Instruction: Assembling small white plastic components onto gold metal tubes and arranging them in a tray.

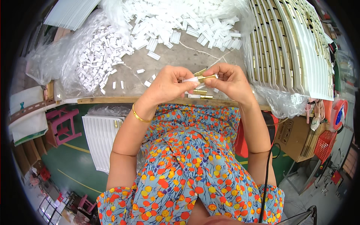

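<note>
Near the front edge of the work table, my two hands meet over a small part. My left hand (pixel 169 84) pinches a translucent white plastic piece (pixel 191 80) between thumb and fingers. Opposite it, my right hand (pixel 231 81) grips a slim gold-coloured tube (pixel 207 78) by its outer end. The tube and the white piece lie in line and touch; whether one sits inside the other cannot be made out. Just below my hands, another gold tube (pixel 200 92) rests on the table, with a white-and-gold piece (pixel 198 96) by the wooden edge.
Small white pieces (pixel 103 52) are heaped at the left on plastic film, and clear plastic pieces (pixel 180 18) at the back. Ridged white trays (pixel 318 80) with rows of gold tubes stand at the right. A white ridged tray (pixel 98 140) is below the table edge, left.
</note>
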Motion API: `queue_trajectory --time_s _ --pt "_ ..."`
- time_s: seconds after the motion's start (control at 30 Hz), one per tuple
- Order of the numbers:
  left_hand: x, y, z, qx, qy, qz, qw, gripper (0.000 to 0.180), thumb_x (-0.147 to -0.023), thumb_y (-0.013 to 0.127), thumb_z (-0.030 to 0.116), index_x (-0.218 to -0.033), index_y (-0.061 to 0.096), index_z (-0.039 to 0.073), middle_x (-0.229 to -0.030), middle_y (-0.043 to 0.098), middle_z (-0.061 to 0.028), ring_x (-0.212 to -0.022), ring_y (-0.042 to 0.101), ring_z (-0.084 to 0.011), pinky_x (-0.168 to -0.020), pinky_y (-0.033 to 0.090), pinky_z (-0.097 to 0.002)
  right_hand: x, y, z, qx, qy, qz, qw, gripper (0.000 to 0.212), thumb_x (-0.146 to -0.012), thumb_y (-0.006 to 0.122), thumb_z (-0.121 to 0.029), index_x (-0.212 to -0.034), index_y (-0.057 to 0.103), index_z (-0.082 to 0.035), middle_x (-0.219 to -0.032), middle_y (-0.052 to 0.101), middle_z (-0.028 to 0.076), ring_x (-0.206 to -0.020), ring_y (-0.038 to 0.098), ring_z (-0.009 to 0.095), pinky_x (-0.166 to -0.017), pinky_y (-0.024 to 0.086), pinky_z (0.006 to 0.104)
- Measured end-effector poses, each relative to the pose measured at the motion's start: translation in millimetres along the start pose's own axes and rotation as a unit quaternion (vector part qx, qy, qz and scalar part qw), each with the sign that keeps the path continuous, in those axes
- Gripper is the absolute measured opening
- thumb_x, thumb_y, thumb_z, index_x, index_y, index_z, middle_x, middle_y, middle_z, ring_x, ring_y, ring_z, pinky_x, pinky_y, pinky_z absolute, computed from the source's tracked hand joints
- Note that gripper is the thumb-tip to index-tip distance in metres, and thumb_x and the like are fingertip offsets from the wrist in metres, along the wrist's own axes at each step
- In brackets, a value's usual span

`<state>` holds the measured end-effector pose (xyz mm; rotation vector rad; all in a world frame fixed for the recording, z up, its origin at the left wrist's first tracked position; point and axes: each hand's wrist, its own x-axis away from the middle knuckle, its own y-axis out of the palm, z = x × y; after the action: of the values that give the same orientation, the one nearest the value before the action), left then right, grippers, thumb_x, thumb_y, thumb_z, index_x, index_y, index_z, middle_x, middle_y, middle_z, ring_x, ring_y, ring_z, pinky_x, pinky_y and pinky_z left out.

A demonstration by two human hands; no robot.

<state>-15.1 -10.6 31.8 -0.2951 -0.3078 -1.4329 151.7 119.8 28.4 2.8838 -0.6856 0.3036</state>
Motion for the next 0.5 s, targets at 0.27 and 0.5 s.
queue_trajectory --time_s 0.27,0.5 --pt "-19.2 15.3 -33.6 0.379 0.068 0.142 0.912 0.015 -0.085 0.063 0.010 -0.097 0.062 0.001 -0.084 0.063 -0.0045 -0.065 0.052 -0.0057 -0.057 0.040 -0.0161 -1.7 28.9 22.3 -0.082 -0.025 0.147 0.985 0.016 -0.081 0.066 -0.008 -0.095 0.064 0.001 -0.079 0.064 0.003 -0.072 0.059 0.006 -0.063 0.047 0.0198" --pt "-5.1 15.0 -19.0 0.326 0.017 0.004 0.945 0.018 -0.086 0.061 0.012 -0.098 0.061 -0.002 -0.084 0.063 -0.0052 -0.069 0.059 -0.0094 -0.061 0.051 -0.0221 -12.3 14.2 13.1 -0.021 -0.067 0.105 0.992 0.017 -0.080 0.067 -0.010 -0.093 0.066 0.001 -0.087 0.062 0.002 -0.074 0.057 0.007 -0.065 0.046 0.0206"
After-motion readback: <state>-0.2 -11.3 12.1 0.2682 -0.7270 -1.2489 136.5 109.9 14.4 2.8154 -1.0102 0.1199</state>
